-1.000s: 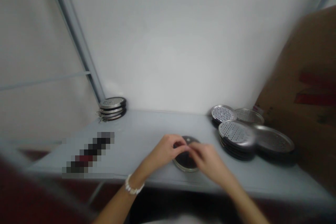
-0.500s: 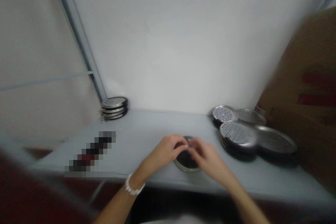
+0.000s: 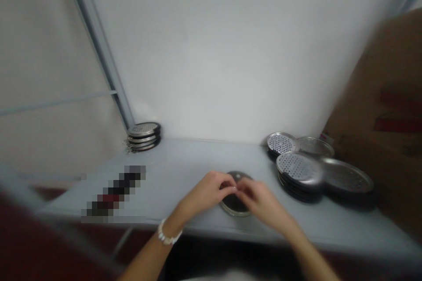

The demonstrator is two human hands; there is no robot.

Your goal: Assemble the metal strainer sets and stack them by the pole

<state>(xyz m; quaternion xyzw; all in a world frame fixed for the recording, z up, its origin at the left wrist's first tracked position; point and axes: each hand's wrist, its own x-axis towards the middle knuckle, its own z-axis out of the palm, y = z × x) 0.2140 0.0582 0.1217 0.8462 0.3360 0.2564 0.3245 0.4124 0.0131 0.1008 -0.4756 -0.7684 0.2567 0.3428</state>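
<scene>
A round dark disc with a metal rim (image 3: 235, 207) lies on the grey table (image 3: 184, 171) near its front edge. My left hand (image 3: 206, 192) and my right hand (image 3: 260, 199) meet over the disc, fingertips pinched together above its middle. Both hands have curled fingers; what they pinch is too small and blurred to name. A white bead bracelet (image 3: 167, 236) sits on my left wrist.
Several perforated metal discs (image 3: 298, 167) lie stacked and overlapping at the right. A smaller stack of discs (image 3: 143, 135) stands at the back left corner. A brown cardboard box (image 3: 385, 109) rises at the right. A white wall (image 3: 214, 52) backs the table.
The hands stay over the dark disc, with the fingertips drawn slightly closer together. The view has barely shifted.
</scene>
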